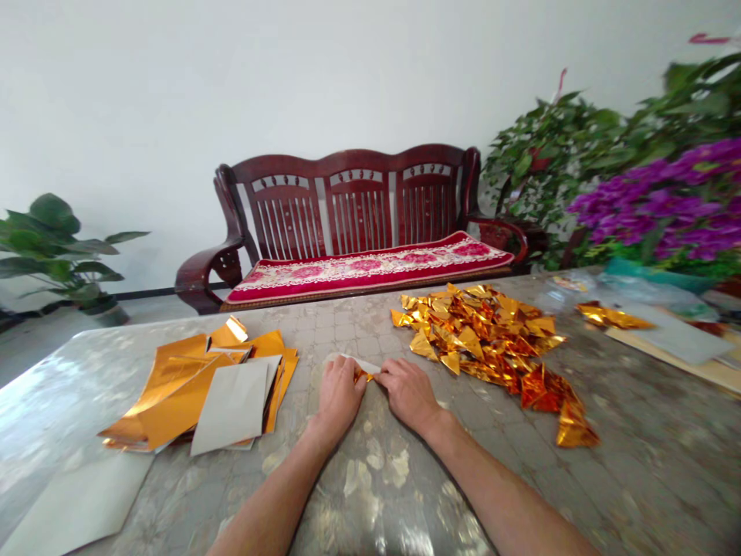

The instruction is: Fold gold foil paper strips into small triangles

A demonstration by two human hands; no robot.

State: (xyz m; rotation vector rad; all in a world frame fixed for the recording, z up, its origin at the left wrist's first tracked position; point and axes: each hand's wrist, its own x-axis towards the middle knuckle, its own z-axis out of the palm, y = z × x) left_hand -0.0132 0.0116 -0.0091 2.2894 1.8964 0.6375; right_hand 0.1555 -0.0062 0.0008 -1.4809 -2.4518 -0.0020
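My left hand (340, 395) and my right hand (408, 394) meet at the middle of the table, pinching a small folded sheet of gold foil paper (362, 374) between them. Its white back shows above my fingers, and part of it is hidden under them. To the right of my right hand lies a heap of folded gold foil triangles (480, 332). To the left of my left hand lies a loose stack of flat gold foil sheets (174, 394), with white-backed sheets (230, 405) on top.
A glossy patterned cover (370, 479) spans the table, with a pale sheet (75, 506) at its near left corner. At the far right are a few more gold pieces (614, 315) and plastic bags (654, 297). Behind stand a wooden bench (347, 208) and potted plants (637, 177).
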